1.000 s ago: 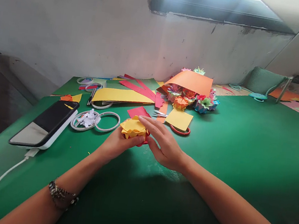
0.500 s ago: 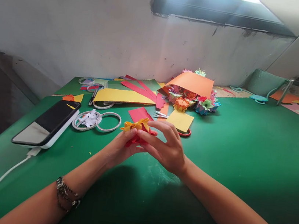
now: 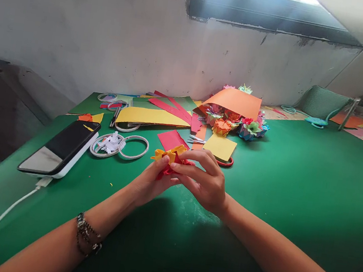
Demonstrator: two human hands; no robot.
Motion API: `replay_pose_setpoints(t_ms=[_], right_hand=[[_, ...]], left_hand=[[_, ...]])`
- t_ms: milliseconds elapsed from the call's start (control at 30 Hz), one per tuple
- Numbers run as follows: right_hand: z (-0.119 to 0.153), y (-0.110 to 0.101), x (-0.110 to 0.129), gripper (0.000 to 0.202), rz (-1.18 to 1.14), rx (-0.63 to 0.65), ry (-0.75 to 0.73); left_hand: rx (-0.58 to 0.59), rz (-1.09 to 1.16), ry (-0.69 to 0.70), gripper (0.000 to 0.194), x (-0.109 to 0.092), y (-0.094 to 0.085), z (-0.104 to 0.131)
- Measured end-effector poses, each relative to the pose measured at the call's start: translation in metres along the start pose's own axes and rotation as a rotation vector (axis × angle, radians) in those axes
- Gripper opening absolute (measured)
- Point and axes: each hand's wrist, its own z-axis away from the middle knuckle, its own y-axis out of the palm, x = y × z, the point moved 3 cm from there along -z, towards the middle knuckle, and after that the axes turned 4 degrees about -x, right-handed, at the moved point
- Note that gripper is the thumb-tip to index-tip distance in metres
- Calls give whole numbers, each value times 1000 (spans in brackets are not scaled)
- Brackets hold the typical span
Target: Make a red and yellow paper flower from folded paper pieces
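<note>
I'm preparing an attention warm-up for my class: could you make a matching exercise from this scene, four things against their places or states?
1. Yellow-and-red paper piece
2. Phone
3. Scissors
4. Orange sheet

A. Has a white plug at its near end
B. Lies over paper flowers
C. Held between left hand and right hand
D. Partly covered by a yellow square

Pairs: 1-C, 2-A, 3-D, 4-B

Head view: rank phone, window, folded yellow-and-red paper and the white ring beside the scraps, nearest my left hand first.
1. Folded yellow-and-red paper: held
2. White ring: just left
3. Phone: farther left
4. Window: back wall
</note>
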Motion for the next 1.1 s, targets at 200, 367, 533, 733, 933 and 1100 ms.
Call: replay_pose_setpoints(t_ms=[200, 367, 533, 733, 933, 1100], right_hand=[[-4, -6, -3, 17, -131, 32, 59], [-2, -8, -5, 20, -136, 8, 65], [-2, -7, -2, 18, -103, 14, 45], [-3, -8, -2, 12, -96, 47, 34], [-6, -10, -1, 12, -172, 74, 42], [-4, -6, -8, 4, -256, 63, 333]], left_hand=[[-3, 2, -22, 44, -2, -1, 2], [-17, 23, -11, 47, -2, -3, 2], [6, 9, -1, 47, -1, -3, 2], [40, 55, -18, 39, -3, -1, 2], [-15, -2, -36, 31, -3, -5, 2], [-217, -293, 78, 34, -4, -9, 1]])
